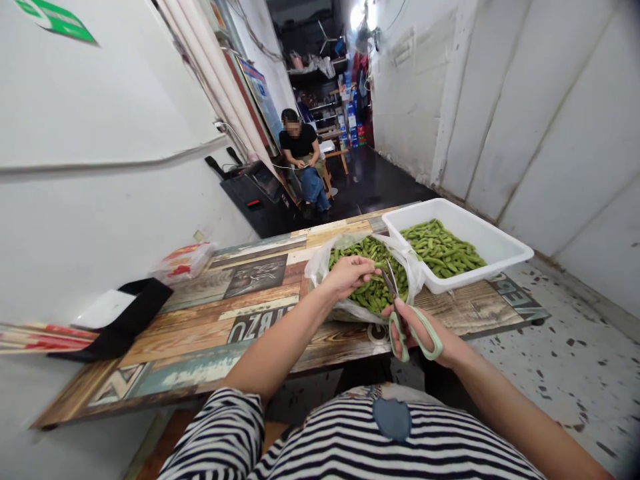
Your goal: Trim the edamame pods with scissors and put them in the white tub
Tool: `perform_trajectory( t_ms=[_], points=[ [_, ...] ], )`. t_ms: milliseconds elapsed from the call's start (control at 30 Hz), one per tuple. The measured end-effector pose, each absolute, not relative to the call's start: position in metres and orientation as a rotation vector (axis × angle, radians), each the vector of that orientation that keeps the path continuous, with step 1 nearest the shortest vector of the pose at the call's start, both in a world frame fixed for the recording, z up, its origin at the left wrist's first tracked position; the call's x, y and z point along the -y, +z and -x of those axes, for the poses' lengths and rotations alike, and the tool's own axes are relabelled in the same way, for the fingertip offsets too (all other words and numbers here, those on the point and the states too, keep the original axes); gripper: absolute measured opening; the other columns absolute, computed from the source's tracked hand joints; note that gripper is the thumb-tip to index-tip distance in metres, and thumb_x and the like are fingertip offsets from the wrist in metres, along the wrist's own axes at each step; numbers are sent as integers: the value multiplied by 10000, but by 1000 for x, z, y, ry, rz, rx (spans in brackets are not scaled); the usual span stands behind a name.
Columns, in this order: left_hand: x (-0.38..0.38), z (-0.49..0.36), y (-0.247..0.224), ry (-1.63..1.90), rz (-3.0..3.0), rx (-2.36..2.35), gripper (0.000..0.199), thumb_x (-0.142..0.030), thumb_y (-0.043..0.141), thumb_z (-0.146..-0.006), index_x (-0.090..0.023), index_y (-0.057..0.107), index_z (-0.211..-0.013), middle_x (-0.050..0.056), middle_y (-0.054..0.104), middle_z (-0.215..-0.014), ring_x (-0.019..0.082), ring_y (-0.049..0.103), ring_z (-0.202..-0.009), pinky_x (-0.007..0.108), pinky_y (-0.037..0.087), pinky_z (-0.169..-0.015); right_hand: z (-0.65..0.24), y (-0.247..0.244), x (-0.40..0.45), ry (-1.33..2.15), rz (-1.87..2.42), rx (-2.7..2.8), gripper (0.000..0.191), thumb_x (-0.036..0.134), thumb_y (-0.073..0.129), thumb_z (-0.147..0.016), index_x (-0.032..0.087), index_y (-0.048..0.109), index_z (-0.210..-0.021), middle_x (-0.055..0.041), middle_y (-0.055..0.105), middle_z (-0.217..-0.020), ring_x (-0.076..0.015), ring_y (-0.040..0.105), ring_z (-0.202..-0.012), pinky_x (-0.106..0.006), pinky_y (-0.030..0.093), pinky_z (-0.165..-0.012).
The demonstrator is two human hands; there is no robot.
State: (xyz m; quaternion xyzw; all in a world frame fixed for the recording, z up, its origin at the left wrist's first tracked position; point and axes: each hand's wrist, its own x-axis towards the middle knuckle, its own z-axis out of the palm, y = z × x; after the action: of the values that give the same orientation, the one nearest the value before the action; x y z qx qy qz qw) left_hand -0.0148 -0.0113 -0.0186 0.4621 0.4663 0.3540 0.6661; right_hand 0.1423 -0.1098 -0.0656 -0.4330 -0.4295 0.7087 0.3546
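Note:
My left hand [351,276] is closed in a pinch on a green edamame pod [376,265], above a clear plastic bag [320,263] that is full of such pods. In my right hand [417,333] is a pair of scissors [429,332] with pale green handles. Their blades point up and away from me, parted, close by the pod at my left fingertips. To the right of the bag stands a white plastic tub [500,248], with a heap of edamame pods [443,247] mostly along its left side.
The patterned wooden table [200,333] holds a black chopstick box [130,320] and a red-and-white plastic packet [185,261] at left. Beyond the table a person [303,157] sits near a black machine [260,193]. White walls stand on both sides.

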Motion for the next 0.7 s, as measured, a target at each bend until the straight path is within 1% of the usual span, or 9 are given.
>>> perform_trajectory(
  t_ms=[100, 167, 267, 333, 533, 633, 700],
  points=[
    [17, 13, -21, 751, -1061, -1047, 88, -128, 632, -693, -74, 564, -691, 38, 614, -612, -12, 317, -365, 161, 99, -365, -141, -65, 108, 1813, 1141, 1098, 487, 621, 431, -820, 174, 506, -999, 41, 532, -543, -129, 539, -414, -242, 431, -408],
    [20, 13, -22, 713, -1089, -1038, 109, -155, 625, -704, -68, 574, -663, 16, 581, -550, -13, 290, -349, 168, 84, -365, -141, -66, 106, 1788, 1152, 1104, 484, 630, 439, -810, 183, 511, -980, 43, 531, -546, -126, 531, -404, -242, 425, -400],
    [23, 13, -22, 666, -1122, -1046, 135, -192, 622, -713, -63, 607, -675, -35, 476, -427, -6, 251, -327, 177, 72, -370, -142, -67, 105, 1761, 1159, 1137, 492, 645, 432, -802, 184, 519, -949, 46, 523, -522, -125, 513, -383, -243, 415, -389],
    [24, 12, -21, 636, -1142, -1051, 163, -215, 628, -712, -54, 633, -695, -55, 416, -384, -1, 237, -324, 181, 74, -375, -142, -67, 105, 1741, 1166, 1167, 497, 649, 426, -802, 179, 522, -930, 47, 515, -502, -123, 507, -376, -241, 414, -387],
    [26, 13, -23, 616, -1187, -1072, 172, -220, 608, -724, -56, 649, -696, -54, 399, -375, 5, 237, -332, 181, 89, -375, -143, -65, 103, 1705, 1218, 1185, 504, 655, 444, -788, 171, 514, -910, 54, 500, -487, -110, 509, -369, -216, 410, -366],
    [23, 17, -21, 575, -1209, -1092, 148, -184, 582, -738, -59, 636, -679, -44, 405, -383, 10, 241, -330, 186, 86, -368, -145, -67, 102, 1729, 1248, 1165, 494, 654, 453, -779, 173, 522, -864, 67, 458, -443, -96, 444, -313, -211, 385, -316],
    [15, 14, -14, 578, -1222, -1095, 136, -153, 553, -749, -67, 608, -659, -24, 446, -420, 9, 249, -334, 188, 79, -364, -147, -69, 102, 1759, 1269, 1140, 481, 651, 466, -772, 176, 523, -828, 77, 427, -420, -84, 388, -283, -208, 367, -287]
  ],
)
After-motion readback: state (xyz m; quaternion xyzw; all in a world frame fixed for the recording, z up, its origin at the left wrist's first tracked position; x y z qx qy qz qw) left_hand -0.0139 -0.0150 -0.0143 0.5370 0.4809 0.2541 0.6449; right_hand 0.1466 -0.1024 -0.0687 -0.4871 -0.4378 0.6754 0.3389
